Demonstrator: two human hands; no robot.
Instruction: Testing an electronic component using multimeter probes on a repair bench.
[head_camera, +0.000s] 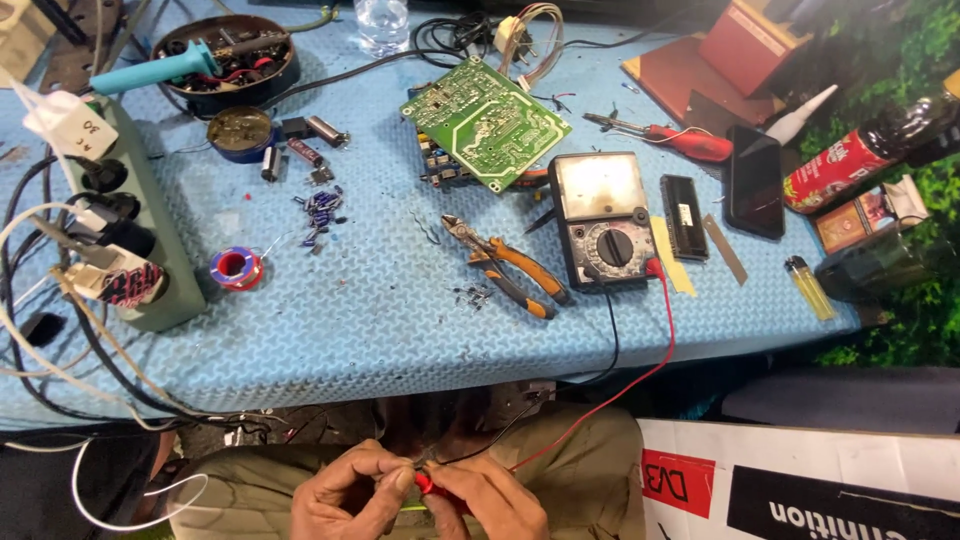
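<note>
My two hands are together low in the view, below the table's front edge and over my lap. My left hand (345, 492) pinches the black probe lead between its fingertips. Touching it, my right hand (490, 498) grips the red probe (428, 484). The red wire (655, 345) and the black wire (612, 345) run up over the edge to an analogue multimeter (603, 220) lying on the blue table mat (350, 310). A tiny part may sit between the probe tips; I cannot make it out.
A green circuit board (485, 122) lies behind the meter, orange-handled cutters (505, 265) beside it. A solder spool (237, 268), loose small components (322, 212), a power strip (135, 235) with plugs, a soldering iron (165, 68), a red screwdriver (680, 140), a phone (755, 180) and a lighter (808, 288) crowd the mat.
</note>
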